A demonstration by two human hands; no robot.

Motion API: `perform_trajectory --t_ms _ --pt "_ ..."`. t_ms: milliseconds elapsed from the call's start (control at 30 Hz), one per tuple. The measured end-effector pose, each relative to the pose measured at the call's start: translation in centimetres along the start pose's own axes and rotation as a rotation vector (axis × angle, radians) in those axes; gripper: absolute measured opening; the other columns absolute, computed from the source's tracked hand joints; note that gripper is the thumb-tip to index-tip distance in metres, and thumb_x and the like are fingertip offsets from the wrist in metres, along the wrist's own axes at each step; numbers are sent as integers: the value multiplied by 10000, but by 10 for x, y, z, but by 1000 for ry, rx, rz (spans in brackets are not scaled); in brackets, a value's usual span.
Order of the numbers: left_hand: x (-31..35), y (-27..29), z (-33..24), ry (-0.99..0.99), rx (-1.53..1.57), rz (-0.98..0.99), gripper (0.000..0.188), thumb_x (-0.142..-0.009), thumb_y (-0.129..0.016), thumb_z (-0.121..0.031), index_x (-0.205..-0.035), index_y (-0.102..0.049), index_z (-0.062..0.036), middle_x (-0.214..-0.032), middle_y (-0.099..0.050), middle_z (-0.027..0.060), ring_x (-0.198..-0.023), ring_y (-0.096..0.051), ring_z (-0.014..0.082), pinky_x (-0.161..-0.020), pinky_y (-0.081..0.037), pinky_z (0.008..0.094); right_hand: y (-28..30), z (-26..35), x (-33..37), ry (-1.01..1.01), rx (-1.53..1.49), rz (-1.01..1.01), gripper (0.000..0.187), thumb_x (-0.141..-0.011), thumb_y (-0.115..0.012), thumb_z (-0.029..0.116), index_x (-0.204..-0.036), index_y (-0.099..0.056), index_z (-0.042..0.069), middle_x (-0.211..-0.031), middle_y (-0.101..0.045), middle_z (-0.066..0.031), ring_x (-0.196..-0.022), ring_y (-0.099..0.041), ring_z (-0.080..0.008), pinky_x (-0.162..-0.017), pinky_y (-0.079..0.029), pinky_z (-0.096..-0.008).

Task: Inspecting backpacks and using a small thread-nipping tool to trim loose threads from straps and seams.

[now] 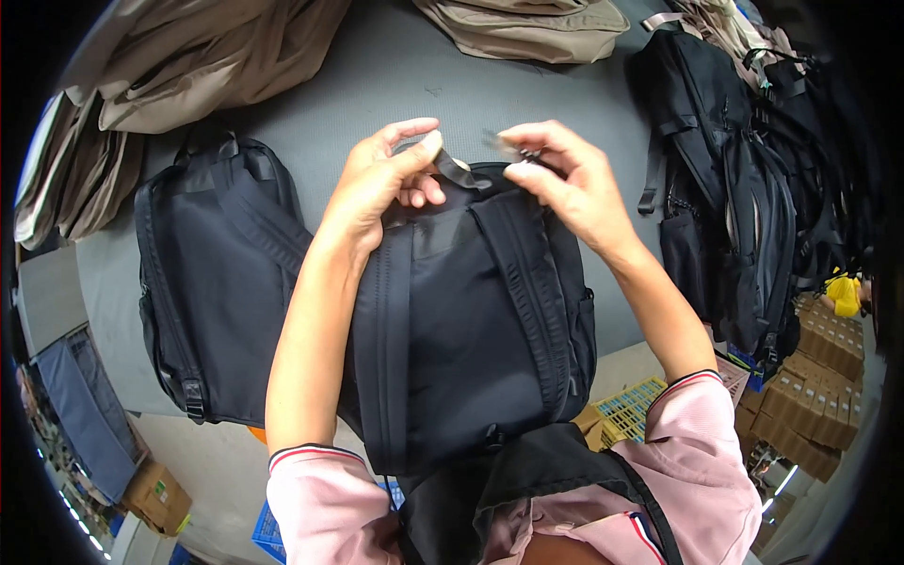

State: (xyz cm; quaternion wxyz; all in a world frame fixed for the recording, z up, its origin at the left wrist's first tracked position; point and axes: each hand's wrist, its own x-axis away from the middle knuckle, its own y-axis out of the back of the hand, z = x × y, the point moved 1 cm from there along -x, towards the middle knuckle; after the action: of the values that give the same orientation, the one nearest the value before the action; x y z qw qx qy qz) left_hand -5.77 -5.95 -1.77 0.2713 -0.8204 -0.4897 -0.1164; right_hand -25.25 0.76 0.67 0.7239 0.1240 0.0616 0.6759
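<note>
A black backpack (471,311) lies in front of me with its shoulder straps facing up. Between the thumb and fingers of my left hand (391,174), a dark webbing strap (459,173) at the bag's top end is pinched and lifted. My right hand (565,174), just right of that strap, is closed on a small dark tool that looks like thread snips (530,155). The snips' tips point toward the strap and are smeared by motion. A second black backpack (217,282) lies to the left, partly behind my left forearm.
The bags lie on a grey table (377,85). Beige bags (217,66) pile up at the far left, with another beige bag (537,28) at the far edge. Black backpacks (725,188) are heaped on the right. Below stand a yellow crate (631,410) and cardboard boxes (810,395).
</note>
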Motion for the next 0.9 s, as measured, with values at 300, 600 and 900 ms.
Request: perform_trajectory --t_ms 300,600,900 --pt "-7 7 10 1 -21 33 422 -899 -586 -181 -1231 -473 54 -720 -619 72 -550 -614 104 -470 -435 169 -31 14 -17 230 651 104 207 -749 -670 176 -899 -618 43 -820 -594 -80 -770 -606 -284 -683 -477 -348" --pt "-7 5 11 53 -44 -22 355 -896 -592 -181 -1187 -549 19 -649 -520 -20 -453 -459 32 -405 -333 159 -5 8 -11 185 362 -51 148 -831 -638 171 -914 -599 54 -818 -606 -41 -758 -588 -150 -687 -465 -290" --pt "-10 12 13 41 46 66 309 -915 -550 -205 -1095 -594 42 -677 -596 50 -476 -541 71 -426 -395 163 1 26 -32 419 686 407 171 -769 -651 156 -915 -616 74 -870 -626 -50 -794 -625 -238 -695 -473 -340"
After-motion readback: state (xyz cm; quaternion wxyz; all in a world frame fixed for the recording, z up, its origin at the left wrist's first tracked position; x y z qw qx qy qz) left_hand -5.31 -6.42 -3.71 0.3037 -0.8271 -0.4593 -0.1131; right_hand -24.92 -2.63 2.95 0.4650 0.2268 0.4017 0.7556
